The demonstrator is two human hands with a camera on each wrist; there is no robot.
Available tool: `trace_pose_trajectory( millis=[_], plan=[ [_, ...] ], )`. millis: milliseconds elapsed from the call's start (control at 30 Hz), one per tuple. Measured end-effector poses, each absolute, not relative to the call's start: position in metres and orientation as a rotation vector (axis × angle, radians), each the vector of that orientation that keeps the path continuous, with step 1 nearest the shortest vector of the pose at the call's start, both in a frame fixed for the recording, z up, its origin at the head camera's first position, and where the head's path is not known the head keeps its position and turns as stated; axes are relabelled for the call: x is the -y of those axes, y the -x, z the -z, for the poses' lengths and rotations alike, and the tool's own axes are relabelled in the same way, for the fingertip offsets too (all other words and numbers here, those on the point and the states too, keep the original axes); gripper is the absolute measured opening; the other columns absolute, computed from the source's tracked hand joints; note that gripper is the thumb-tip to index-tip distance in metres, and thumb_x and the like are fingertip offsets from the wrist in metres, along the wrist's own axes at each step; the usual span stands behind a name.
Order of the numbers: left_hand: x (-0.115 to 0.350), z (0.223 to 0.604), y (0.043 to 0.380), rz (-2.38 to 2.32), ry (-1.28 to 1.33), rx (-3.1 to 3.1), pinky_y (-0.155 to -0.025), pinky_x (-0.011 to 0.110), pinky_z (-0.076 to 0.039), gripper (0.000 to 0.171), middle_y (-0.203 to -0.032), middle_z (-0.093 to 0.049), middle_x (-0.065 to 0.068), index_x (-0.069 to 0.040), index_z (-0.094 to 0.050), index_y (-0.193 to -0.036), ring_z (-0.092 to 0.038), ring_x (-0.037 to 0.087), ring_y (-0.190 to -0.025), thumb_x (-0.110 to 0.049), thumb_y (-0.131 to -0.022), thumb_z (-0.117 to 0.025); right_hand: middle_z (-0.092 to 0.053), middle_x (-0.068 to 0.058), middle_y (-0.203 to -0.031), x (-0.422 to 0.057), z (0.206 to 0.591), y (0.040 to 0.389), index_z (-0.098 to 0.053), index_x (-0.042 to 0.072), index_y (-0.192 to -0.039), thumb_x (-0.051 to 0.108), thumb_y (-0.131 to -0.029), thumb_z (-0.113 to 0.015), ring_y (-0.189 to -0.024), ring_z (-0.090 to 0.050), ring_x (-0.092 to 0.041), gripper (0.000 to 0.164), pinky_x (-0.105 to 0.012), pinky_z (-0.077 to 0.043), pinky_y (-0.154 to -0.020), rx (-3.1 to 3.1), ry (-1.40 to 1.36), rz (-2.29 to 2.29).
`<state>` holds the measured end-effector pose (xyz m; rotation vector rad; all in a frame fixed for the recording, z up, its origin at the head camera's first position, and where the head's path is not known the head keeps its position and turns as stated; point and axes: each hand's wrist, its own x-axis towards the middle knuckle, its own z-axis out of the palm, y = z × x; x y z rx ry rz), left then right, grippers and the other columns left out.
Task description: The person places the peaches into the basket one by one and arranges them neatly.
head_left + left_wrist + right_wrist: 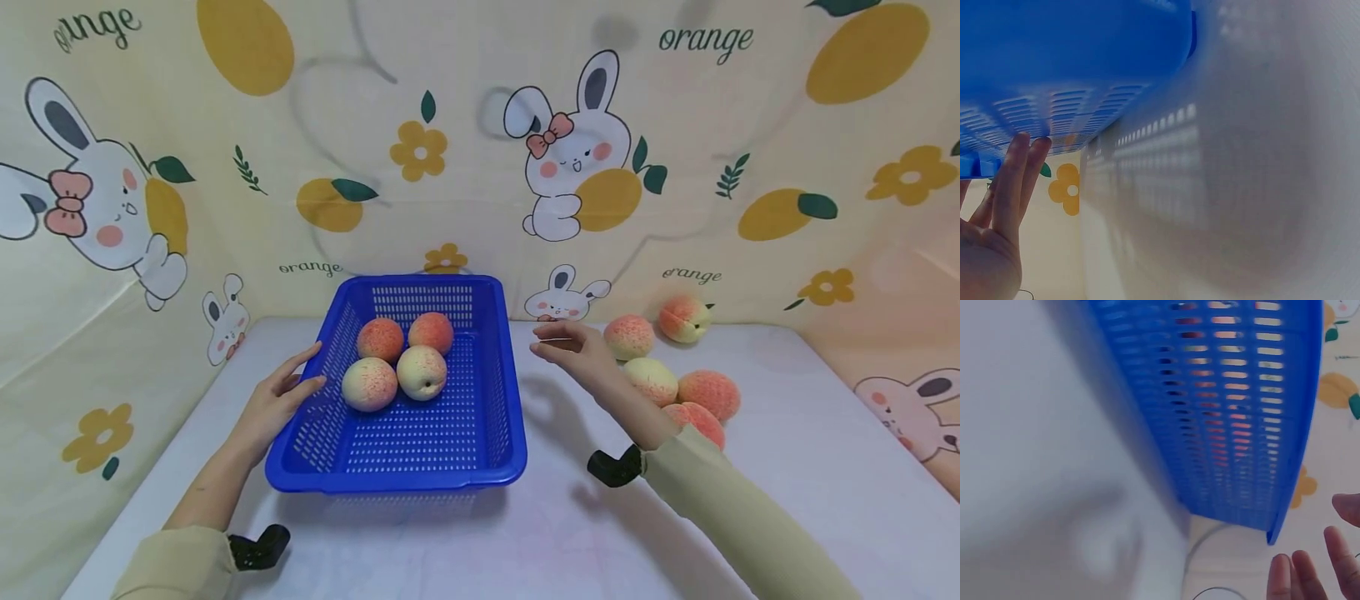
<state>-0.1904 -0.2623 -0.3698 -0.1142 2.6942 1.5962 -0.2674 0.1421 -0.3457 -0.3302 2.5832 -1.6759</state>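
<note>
**Blue basket with four peaches; both hands beside it**

Item 1. Blue basket (480,433), slotted plastic, rectangular, is sitting on the white table (787,500) just left of centre, its far end lying close to the printed backdrop (465,125).

Item 2. Peaches in basket, four: two red ones at the far end (380,338) (431,332), two paler ones in front of them (370,384) (422,372). They are sitting bunched together in the 12 o'clock half of the basket floor; the 6 o'clock half is lying bare.

Item 3. Left hand (274,405) is resting at the basket's 9 o'clock wall. The fingers are lying straight and loose, gripping nothing; the left wrist view is showing the fingertips (1022,147) touching the slotted wall from outside.

Item 4. Right hand (577,348) is hovering above the table off the basket's 3 o'clock side, clear of the rim. The fingers are extended and relaxed, holding nothing; the right wrist view is showing the fingertips (1300,575) apart from the basket's corner.

Item 5. Loose peaches (656,379), five, are lying on the table at 3 o'clock of the basket, just beyond the right hand: one against the backdrop (684,318), one beside it (628,337), three clustered nearer, one of them partly hidden by the beige sleeve (742,517).
</note>
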Motion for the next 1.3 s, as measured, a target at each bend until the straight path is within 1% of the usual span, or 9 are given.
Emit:
trace_pose_trajectory(
  millis=[200, 367, 467, 533, 733, 933, 1033, 1133, 1300],
  plan=[
    [0.262, 0.369, 0.189, -1.595, 0.103, -2.694, -0.079, 0.040, -0.057, 0.062, -0.141, -0.042, 0.030, -0.026, -0.024, -0.153, -0.057, 0.041, -0.113, -0.041, -0.098, -0.050, -0.067, -0.017, -0.112, -0.157, 0.359, 0.258, -0.065, 0.001, -0.113, 0.021, -0.089, -0.069, -0.105, -0.062, -0.027, 0.032, -0.019, -0.051, -0.081, -2.765, 0.378, 1.670],
    [0.264, 0.370, 0.190, -1.586, 0.102, -2.709, -0.078, 0.041, -0.057, 0.062, -0.141, -0.043, 0.030, -0.027, -0.025, -0.153, -0.057, 0.041, -0.112, -0.041, -0.098, -0.050, -0.065, -0.017, -0.114, -0.169, 0.363, 0.248, -0.065, 0.001, -0.113, 0.023, -0.089, -0.069, -0.104, -0.061, -0.026, 0.033, -0.011, -0.048, -0.079, -2.825, 0.365, 1.632],
    [0.265, 0.370, 0.191, -1.603, 0.099, -2.698, -0.076, 0.040, -0.058, 0.062, -0.140, -0.044, 0.030, -0.026, -0.025, -0.153, -0.060, 0.038, -0.109, -0.041, -0.098, -0.050, -0.064, -0.018, -0.114, -0.177, 0.364, 0.242, -0.065, 0.002, -0.114, 0.023, -0.089, -0.069, -0.105, -0.061, -0.025, 0.033, -0.010, -0.048, -0.079, -2.846, 0.348, 1.601],
    [0.265, 0.370, 0.192, -1.603, 0.096, -2.698, -0.077, 0.040, -0.058, 0.062, -0.140, -0.043, 0.030, -0.026, -0.025, -0.153, -0.060, 0.038, -0.109, -0.041, -0.098, -0.050, -0.064, -0.016, -0.115, -0.182, 0.363, 0.239, -0.065, 0.002, -0.115, 0.024, -0.089, -0.069, -0.103, -0.062, -0.017, 0.034, -0.010, -0.048, -0.080, -2.845, 0.317, 1.585],
    [0.264, 0.370, 0.190, -1.589, 0.101, -2.706, -0.081, 0.043, -0.056, 0.062, -0.142, -0.041, 0.030, -0.026, -0.023, -0.153, -0.052, 0.045, -0.118, -0.041, -0.098, -0.049, -0.062, -0.013, -0.120, -0.195, 0.361, 0.225, -0.063, 0.004, -0.119, 0.030, -0.087, -0.070, -0.103, -0.059, -0.010, 0.041, -0.012, -0.048, -0.081, -2.774, 0.212, 1.626],
    [0.265, 0.370, 0.189, -1.582, 0.099, -2.710, -0.081, 0.045, -0.056, 0.063, -0.142, -0.041, 0.030, -0.026, -0.023, -0.153, -0.052, 0.046, -0.117, -0.041, -0.098, -0.048, -0.062, 0.012, -0.105, -0.211, 0.363, 0.215, -0.061, -0.001, -0.116, 0.022, -0.088, -0.070, -0.094, -0.058, -0.001, 0.037, -0.015, -0.051, -0.075, -2.750, 0.268, 1.707],
    [0.265, 0.369, 0.189, -1.577, 0.093, -2.710, -0.081, 0.046, -0.056, 0.063, -0.142, -0.041, 0.030, -0.026, -0.023, -0.153, -0.052, 0.046, -0.118, -0.042, -0.098, -0.049, -0.062, 0.017, -0.099, -0.219, 0.363, 0.211, -0.062, -0.001, -0.114, 0.018, -0.088, -0.070, -0.092, -0.057, 0.000, 0.033, -0.014, -0.050, -0.074, -2.741, 0.290, 1.732],
    [0.264, 0.369, 0.190, -1.577, 0.088, -2.706, -0.082, 0.046, -0.056, 0.063, -0.142, -0.041, 0.030, -0.026, -0.023, -0.153, -0.052, 0.046, -0.118, -0.042, -0.098, -0.049, -0.066, 0.011, -0.101, -0.227, 0.362, 0.208, -0.063, 0.002, -0.114, 0.022, -0.088, -0.070, -0.096, -0.058, -0.002, 0.033, -0.014, -0.048, -0.078, -2.810, 0.230, 1.638],
    [0.264, 0.370, 0.190, -1.594, 0.089, -2.694, -0.080, 0.046, -0.056, 0.063, -0.142, -0.040, 0.030, -0.026, -0.023, -0.153, -0.052, 0.047, -0.117, -0.041, -0.098, -0.049, -0.060, -0.011, -0.122, -0.237, 0.359, 0.204, -0.062, 0.007, -0.118, 0.039, -0.088, -0.068, -0.114, -0.048, -0.021, 0.044, -0.035, -0.038, -0.091, -2.915, 0.068, 1.425]
  ],
)
